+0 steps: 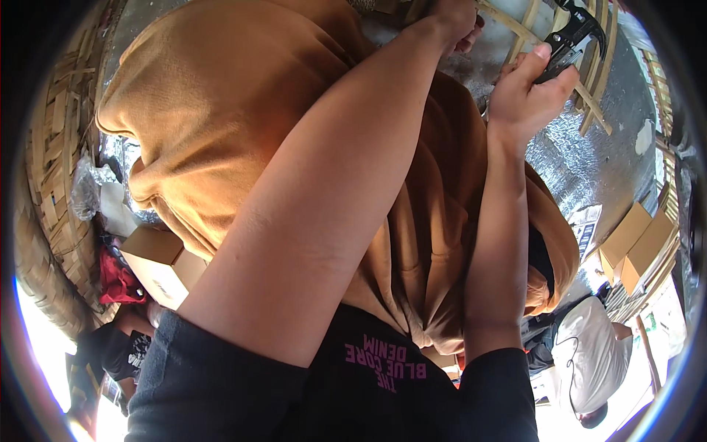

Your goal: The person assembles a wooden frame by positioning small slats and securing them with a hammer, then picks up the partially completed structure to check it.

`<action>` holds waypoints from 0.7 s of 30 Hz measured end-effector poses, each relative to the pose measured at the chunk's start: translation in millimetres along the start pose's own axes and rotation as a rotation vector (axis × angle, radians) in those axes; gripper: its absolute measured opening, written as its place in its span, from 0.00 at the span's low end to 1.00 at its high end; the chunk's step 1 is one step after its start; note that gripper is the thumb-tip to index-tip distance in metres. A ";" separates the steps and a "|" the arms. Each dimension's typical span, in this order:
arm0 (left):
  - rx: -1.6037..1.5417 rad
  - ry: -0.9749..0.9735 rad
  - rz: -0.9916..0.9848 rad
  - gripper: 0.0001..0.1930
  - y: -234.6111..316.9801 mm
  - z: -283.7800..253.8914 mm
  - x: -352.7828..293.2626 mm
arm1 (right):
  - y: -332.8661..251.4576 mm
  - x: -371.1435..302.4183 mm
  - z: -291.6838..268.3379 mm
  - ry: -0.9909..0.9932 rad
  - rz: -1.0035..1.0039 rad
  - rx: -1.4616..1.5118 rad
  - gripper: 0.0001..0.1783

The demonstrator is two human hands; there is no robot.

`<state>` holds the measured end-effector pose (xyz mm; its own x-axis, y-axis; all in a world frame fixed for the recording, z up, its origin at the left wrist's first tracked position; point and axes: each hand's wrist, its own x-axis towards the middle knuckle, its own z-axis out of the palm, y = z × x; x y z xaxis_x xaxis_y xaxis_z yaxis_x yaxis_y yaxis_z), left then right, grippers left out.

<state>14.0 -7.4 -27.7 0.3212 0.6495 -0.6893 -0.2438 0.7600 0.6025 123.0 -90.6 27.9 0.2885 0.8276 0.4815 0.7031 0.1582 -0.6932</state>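
Observation:
My right hand (532, 96) is closed around the folded handles of a black hammer multi-tool (571, 46), its thumb along one side. The tool's curved claw head points up and to the right. Behind it lie crossed light bamboo slats (595, 110). To the left, near the top edge, my left hand (458, 28) has its fingers curled in beside the end of a slat. Whatever those fingers grip is hidden. Brown cloth (243, 96) spreads over my lap beneath both forearms.
Silvery foil sheeting (567, 158) covers the surface beyond my lap. Cardboard boxes stand at left (158, 254) and right (637, 247). A red bag (121, 276) lies by a woven bamboo wall (62, 147). One person in black (121, 342) and another in a pale top (593, 353) are nearby.

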 end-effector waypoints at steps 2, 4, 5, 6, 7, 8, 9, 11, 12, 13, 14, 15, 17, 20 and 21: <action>-0.011 0.147 -0.001 0.39 0.8 3.9 1.2 | -3.1 -0.8 -1.0 -0.022 0.170 0.197 0.18; -0.012 0.155 0.018 0.38 1.1 -0.2 8.1 | -8.6 2.9 -1.0 -0.034 0.320 0.399 0.19; -0.013 0.162 0.032 0.38 1.0 -3.0 10.6 | -10.6 4.9 -1.3 -0.012 0.399 0.504 0.18; -0.012 0.165 0.046 0.38 0.0 -5.0 14.0 | -11.8 6.7 -2.4 0.015 0.479 0.608 0.18; -0.009 0.169 0.060 0.39 -1.3 -6.7 16.6 | -12.1 8.4 -2.9 0.021 0.477 0.612 0.18; -0.006 0.174 0.075 0.40 -3.1 -7.9 18.2 | -12.1 10.2 -2.8 0.028 0.487 0.640 0.18; 0.004 0.164 0.074 0.40 -7.6 -7.8 18.3 | -7.5 10.6 -4.4 0.041 0.499 0.660 0.17; -0.144 -0.013 0.023 0.38 -7.1 -9.5 9.6 | -1.8 14.8 -11.2 0.059 0.522 0.660 0.16; -0.128 -0.031 0.027 0.38 -7.4 -7.7 7.5 | 1.3 17.4 -15.9 0.060 0.550 0.661 0.16; -0.179 -0.045 0.050 0.33 -7.4 -10.8 5.0 | -0.4 19.8 -16.5 0.077 0.543 0.670 0.16; -0.229 -0.062 0.071 0.28 -7.6 -9.2 4.6 | -1.6 21.8 -17.1 0.090 0.548 0.663 0.15; -0.213 -0.064 0.084 0.28 -5.9 -8.7 4.9 | -5.4 23.7 -16.4 0.097 0.552 0.663 0.15; -0.141 0.032 0.011 0.42 0.1 -6.8 7.5 | -12.1 30.8 -16.4 0.100 0.545 0.720 0.14; -0.063 0.125 0.043 0.41 5.9 2.2 3.2 | -15.1 35.3 -19.9 0.129 0.582 0.807 0.13; -0.029 0.195 0.069 0.38 8.1 8.9 -3.0 | -10.5 36.1 -22.8 0.148 0.578 0.805 0.13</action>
<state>19.3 -3.5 -17.2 0.1201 0.6904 -0.7134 -0.2859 0.7122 0.6411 140.9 -74.7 64.8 0.5632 0.8261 -0.0197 -0.2037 0.1157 -0.9722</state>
